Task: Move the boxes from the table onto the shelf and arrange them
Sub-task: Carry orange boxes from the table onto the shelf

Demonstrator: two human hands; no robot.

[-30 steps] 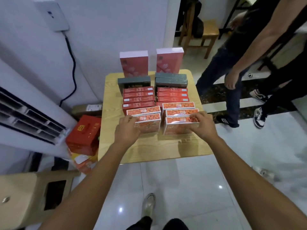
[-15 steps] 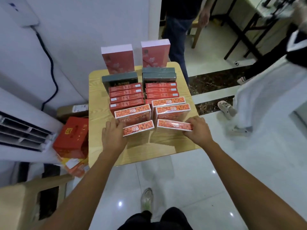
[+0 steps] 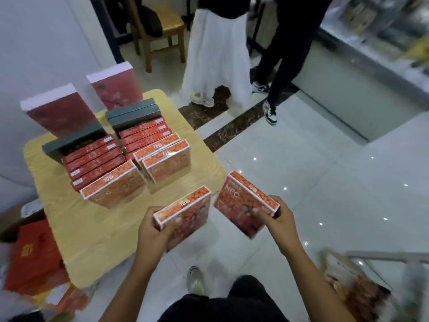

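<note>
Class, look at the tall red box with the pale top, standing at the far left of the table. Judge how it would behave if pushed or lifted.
The tall red box would probably tip easily if pushed, since it stands upright on a narrow base. It is likely stiff, because its faces look flat and its edges crisp. Its weight cannot be judged from this view.

My left hand point(image 3: 153, 228) grips a flat orange-red cardboard box point(image 3: 188, 212) at its near corner, with fingers and thumb curled round the edge. My right hand point(image 3: 277, 217) holds a second orange-red cardboard box point(image 3: 241, 201) by its right end, one digit pressed on the printed face and the others hooked over the upper edge. Both my forearms are bare and reach forward from the bottom of the view. The left rises almost straight and the right slants in from the right. My hands are apart, wrists roughly level.
</note>
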